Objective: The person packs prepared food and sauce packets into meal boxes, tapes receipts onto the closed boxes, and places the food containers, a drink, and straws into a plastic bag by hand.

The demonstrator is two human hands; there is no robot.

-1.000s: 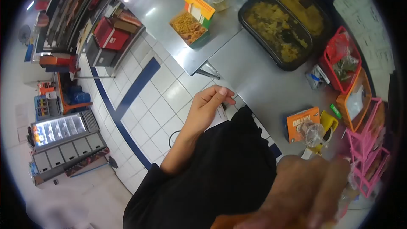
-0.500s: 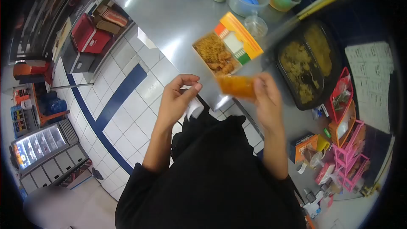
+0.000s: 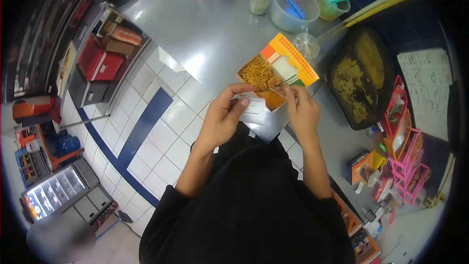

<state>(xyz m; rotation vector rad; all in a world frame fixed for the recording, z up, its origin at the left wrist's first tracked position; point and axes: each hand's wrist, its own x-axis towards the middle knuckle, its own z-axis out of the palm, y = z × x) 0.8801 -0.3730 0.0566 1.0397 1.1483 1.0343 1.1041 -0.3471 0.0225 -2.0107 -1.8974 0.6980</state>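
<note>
My left hand [image 3: 222,120] is closed on a white paper slip [image 3: 251,109] with printed lines, a receipt by its look, held beside the near left edge of a food box. The open cardboard box [image 3: 249,63] sits at the counter's edge, its orange, yellow and green patterned lid folded back. Inside are brownish-yellow noodles or rice [image 3: 259,74] and some fried pieces, partly covered. An orange sauce bag [image 3: 271,100] lies in the near part of the box. My right hand [image 3: 304,112] pinches at the bag's right end, over the box's right side.
Behind the box stand a green-lidded jar [image 3: 260,0], a clear tub [image 3: 294,10] with a blue utensil, and a small clear bag [image 3: 307,46]. A divided black tray [image 3: 337,100] of food is at right, with pink racks [image 3: 409,166] nearer. White floor tiles lie left.
The orange sauce bag has moved from above the box's near edge into it, with my right hand following. My left hand has come closer to the box, and the slip now shows its print.
</note>
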